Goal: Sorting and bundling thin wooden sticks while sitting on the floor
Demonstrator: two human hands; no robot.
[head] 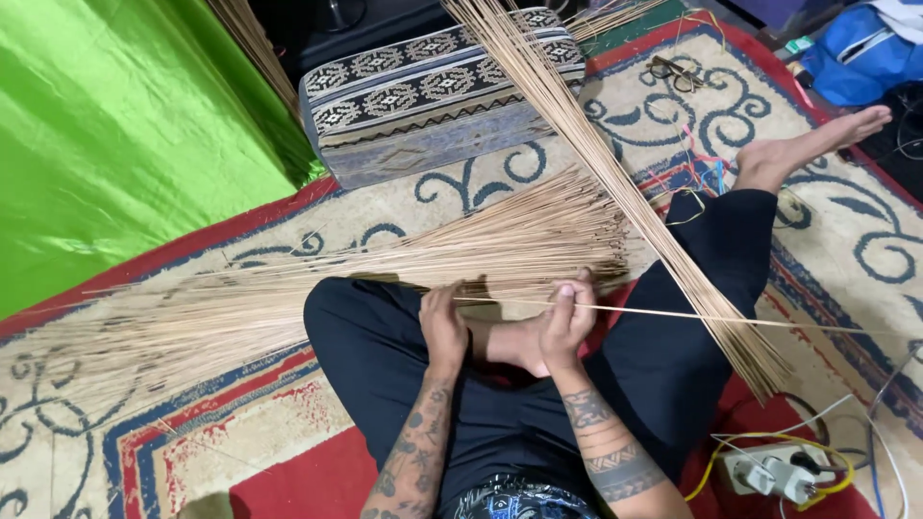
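Note:
I sit on a patterned carpet with my legs in black trousers. My left hand (442,322) and my right hand (567,317) both pinch one thin tan stick (731,316) that runs out to the right across my knee. Just beyond my hands lies a wide fan of tan sticks (404,259) spread leftward over the carpet. A second bundle of sticks (615,183) slants from the top centre down over my right leg. My bare right foot (808,144) rests at the upper right.
A patterned cushion (433,86) sits beyond the sticks, with green cloth (125,125) at the left. Scissors (678,72) lie on the carpet at the top right. A power strip with plugs and cables (779,471) is at the lower right. A blue bag (856,48) is in the corner.

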